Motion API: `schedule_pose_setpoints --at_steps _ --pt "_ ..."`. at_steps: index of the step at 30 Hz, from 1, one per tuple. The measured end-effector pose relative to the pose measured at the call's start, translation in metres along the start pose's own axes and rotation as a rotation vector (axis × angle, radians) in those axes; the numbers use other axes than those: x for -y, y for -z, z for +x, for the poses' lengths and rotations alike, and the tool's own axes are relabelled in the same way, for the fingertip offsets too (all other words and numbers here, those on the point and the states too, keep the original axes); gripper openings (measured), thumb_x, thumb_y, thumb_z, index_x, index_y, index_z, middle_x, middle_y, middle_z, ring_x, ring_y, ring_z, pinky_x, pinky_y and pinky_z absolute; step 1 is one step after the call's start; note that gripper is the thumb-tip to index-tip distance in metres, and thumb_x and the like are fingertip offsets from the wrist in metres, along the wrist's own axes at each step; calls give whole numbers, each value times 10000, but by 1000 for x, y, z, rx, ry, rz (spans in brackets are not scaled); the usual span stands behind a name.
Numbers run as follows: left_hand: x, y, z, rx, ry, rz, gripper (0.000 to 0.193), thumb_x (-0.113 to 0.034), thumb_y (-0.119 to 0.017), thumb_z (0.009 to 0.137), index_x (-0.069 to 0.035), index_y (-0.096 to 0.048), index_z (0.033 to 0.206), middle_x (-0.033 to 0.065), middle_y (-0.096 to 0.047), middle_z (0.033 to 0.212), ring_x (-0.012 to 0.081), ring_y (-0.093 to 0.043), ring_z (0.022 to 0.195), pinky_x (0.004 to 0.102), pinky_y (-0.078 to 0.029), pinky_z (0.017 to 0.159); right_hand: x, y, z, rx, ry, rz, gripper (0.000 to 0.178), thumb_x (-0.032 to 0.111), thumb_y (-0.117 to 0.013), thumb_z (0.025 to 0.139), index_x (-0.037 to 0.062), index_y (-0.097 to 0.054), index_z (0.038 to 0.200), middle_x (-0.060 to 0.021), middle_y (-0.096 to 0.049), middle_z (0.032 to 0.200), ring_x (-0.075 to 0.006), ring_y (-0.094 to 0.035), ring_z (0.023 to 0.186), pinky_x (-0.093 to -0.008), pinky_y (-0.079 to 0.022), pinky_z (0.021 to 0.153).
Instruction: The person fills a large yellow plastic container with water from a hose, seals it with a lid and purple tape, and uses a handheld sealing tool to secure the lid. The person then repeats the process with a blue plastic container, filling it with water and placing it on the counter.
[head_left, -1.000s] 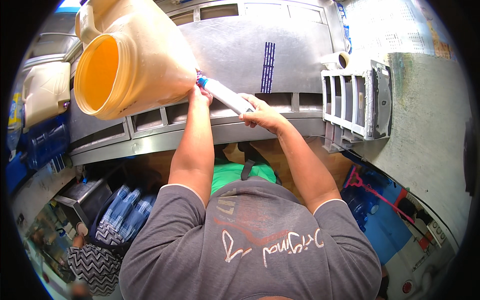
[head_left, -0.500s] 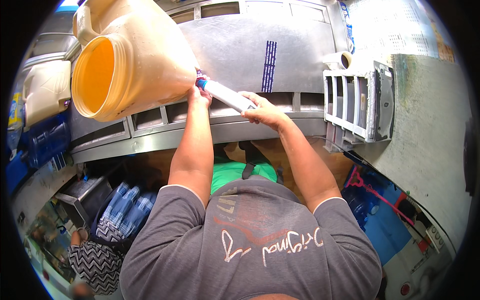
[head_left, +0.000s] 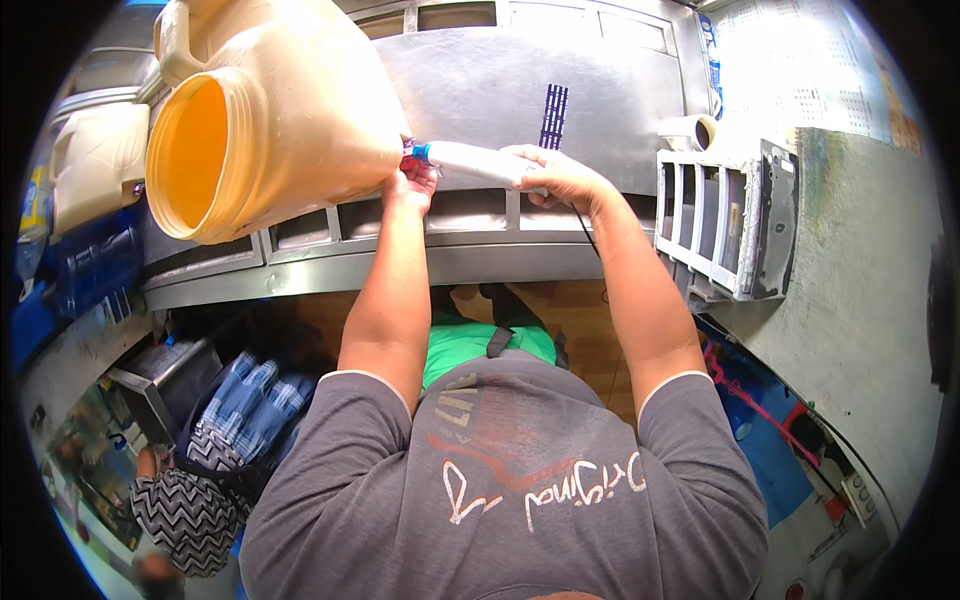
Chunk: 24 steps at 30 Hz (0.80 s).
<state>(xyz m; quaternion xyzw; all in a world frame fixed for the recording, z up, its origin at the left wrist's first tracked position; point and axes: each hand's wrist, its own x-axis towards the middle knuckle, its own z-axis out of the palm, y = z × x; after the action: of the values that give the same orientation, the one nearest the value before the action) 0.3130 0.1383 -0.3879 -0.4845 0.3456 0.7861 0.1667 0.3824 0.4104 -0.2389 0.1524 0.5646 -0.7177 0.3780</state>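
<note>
A large cream plastic jug (head_left: 310, 110) lies on its side on the steel counter, its wide round mouth facing left. At its lower right corner is a small purple tap (head_left: 408, 150). My left hand (head_left: 412, 188) is palm up under that corner, fingers curled up around the tap; its exact grip is partly hidden. My right hand (head_left: 565, 180) is wrapped round the right end of a white tube-shaped device (head_left: 468, 163). The device's blue tip (head_left: 422, 153) meets the tap or lies right beside it. A dark cord hangs below my right hand.
On the steel counter (head_left: 480, 65) lies a dark blue patterned strip (head_left: 553, 115). A white slotted rack (head_left: 715, 215) and a white cup (head_left: 685, 132) stand at the right. Another cream jug (head_left: 95, 165) and a blue water bottle (head_left: 98, 255) are at the left. Lower left, a person in a zigzag-patterned garment (head_left: 185, 520).
My right hand has moved right and up, and the white device has swung from a steep slant to nearly level. My left hand stays at the jug's corner, fingers now curled upward.
</note>
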Motion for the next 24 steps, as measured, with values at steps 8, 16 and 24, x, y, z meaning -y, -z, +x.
schedule_pose_setpoints --at_steps 8,16,24 --pt "4 16 -23 30 65 61 381 -522 -652 877 -156 -599 967 -19 -703 889 151 -674 823 385 -445 863 26 20 4 40 -86 -143 641 259 -727 704 156 -567 1316 -17 -630 915 -61 -424 554 -195 -346 491" --pt "1 19 -29 91 39 150 390 -527 -616 890 -141 -613 949 3 -702 894 177 -652 893 393 -451 854 31 24 15 16 -112 -226 599 268 -669 715 166 -575 1297 -10 -656 932 -62 -425 580 -191 -380 534" --pt "-1 27 -26 132 68 137 514 -560 -648 864 -129 -538 1120 52 -659 1038 232 -617 1023 437 -407 976 -32 21 4 -22 -118 86 599 199 -657 749 120 -548 1333 -60 -674 1007 -78 -527 677 -195 -441 568"
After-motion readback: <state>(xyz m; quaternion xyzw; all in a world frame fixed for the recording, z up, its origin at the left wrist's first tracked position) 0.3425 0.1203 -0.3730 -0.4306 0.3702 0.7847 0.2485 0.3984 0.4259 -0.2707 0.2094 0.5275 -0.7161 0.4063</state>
